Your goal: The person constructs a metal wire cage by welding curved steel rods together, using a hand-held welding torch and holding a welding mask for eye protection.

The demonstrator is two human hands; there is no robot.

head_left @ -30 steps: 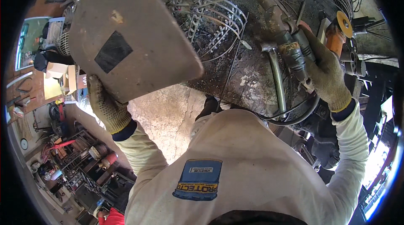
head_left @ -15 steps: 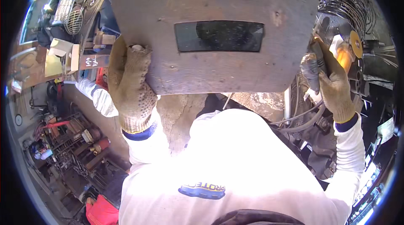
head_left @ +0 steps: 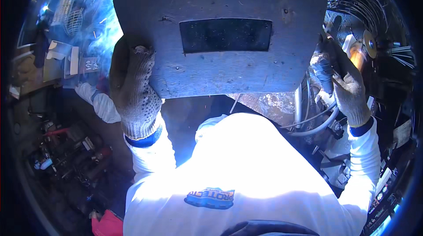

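Observation:
A flat wooden welding shield [head_left: 238,75] with a dark rectangular window [head_left: 224,35] fills the upper middle of the head view. My left hand [head_left: 134,88], in a dotted knit glove, grips its left edge with the thumb on the near face. At the right edge, my gloved right hand [head_left: 350,88] is closed around a dark, tape-wrapped handle [head_left: 323,70]. Whether that handle is joined to the shield I cannot tell. Bright blue-white light and smoke [head_left: 103,37] show past the shield's left edge; their source is hidden behind it.
Left of my arm is a white sleeve or cloth [head_left: 105,106]. Open cardboard boxes [head_left: 66,57] and a wire basket [head_left: 72,20] lie at upper left. Coiled wire [head_left: 361,2], a disc-shaped tool [head_left: 370,44] and a grey hose [head_left: 315,130] are at right. A pink-red garment [head_left: 107,223] shows at lower left.
Bright blue-white light, smoke and sparks have appeared at the shield's left, and the surroundings look much darker. The shield and both hands have shifted slightly up and left.

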